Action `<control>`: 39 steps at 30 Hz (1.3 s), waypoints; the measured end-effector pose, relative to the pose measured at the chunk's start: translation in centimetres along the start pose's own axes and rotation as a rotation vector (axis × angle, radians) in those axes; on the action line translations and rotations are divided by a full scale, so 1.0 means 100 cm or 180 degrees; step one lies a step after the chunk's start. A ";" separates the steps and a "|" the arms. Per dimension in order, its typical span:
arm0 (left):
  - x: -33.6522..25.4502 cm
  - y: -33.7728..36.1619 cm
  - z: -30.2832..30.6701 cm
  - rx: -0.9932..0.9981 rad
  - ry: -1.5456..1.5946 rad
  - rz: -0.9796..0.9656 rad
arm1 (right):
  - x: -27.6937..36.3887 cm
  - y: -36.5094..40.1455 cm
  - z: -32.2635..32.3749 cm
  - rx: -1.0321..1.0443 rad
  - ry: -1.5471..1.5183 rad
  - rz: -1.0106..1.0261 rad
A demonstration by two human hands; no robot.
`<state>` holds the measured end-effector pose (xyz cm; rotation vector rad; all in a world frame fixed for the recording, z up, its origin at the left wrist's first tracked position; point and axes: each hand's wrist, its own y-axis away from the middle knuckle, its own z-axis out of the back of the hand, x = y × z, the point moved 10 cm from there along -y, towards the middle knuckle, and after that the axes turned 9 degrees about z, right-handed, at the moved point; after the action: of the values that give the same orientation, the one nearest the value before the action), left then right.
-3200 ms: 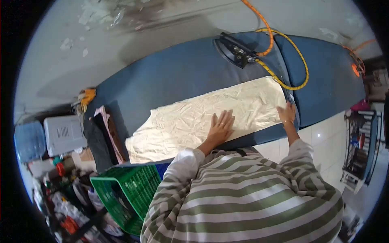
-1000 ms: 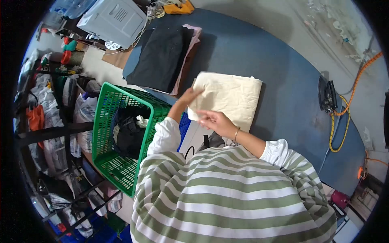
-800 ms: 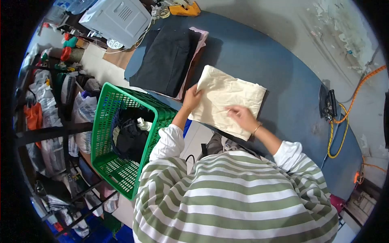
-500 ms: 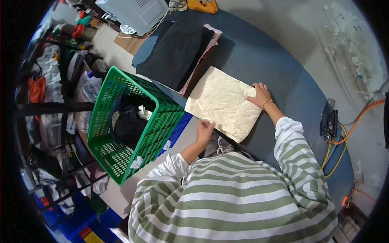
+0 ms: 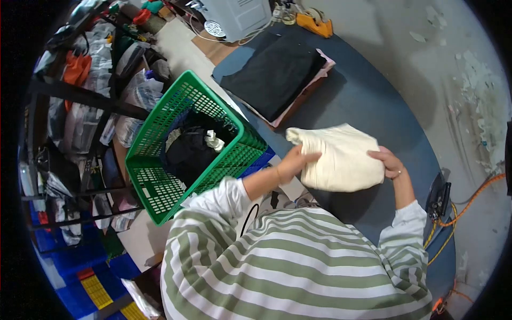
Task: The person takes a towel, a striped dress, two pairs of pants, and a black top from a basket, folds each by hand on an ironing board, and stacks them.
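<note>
A folded cream-coloured cloth is held up a little above the blue-grey table, its left end bunched into a fold. My left hand grips its left side, thumb on top and the other fingers hidden underneath. At the right edge, my right hand pinches the cloth between thumb and fingers. Just beyond it lies a stack of folded fabric, with a black cloth on top and pink and brown layers showing at its edge.
A green plastic basket with dark clothes inside stands left of the table. Farther left is a rack crowded with bagged items. An orange tape dispenser and a grey machine are at the far end. Cords hang at right.
The cream cloth has come up off the table and is now gripped by both hands, its left end folded. The camera view has shifted, so the surroundings sit farther right.
</note>
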<state>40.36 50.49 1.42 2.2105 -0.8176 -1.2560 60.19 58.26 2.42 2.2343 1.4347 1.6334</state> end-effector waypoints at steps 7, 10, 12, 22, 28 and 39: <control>-0.232 0.036 0.027 0.0197 -0.1008 -0.0993 | 0.142 -0.018 -0.095 -0.0298 -0.0120 0.1694; -0.332 0.069 0.057 0.0037 -0.1282 -0.1640 | 0.180 -0.048 -0.157 -0.0354 -0.0118 0.2094; -0.377 0.071 0.090 0.0044 -0.1620 -0.1799 | 0.186 -0.086 -0.191 -0.0497 -0.0130 0.2262; -0.253 -0.109 0.342 -0.1379 -0.2993 -0.1378 | -0.019 -0.280 -0.146 -0.2077 0.0242 0.2065; -0.273 -0.095 0.318 -0.1265 -0.3584 -0.1780 | -0.017 -0.244 -0.157 -0.2618 0.1211 0.1823; -0.333 -0.219 0.200 -0.1016 -0.5364 -0.4066 | 0.089 -0.309 -0.158 -0.3648 0.4513 0.1209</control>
<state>15.22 87.12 -2.31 0.7261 0.6550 -3.4658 28.41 74.75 0.65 0.5587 -0.2961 3.0891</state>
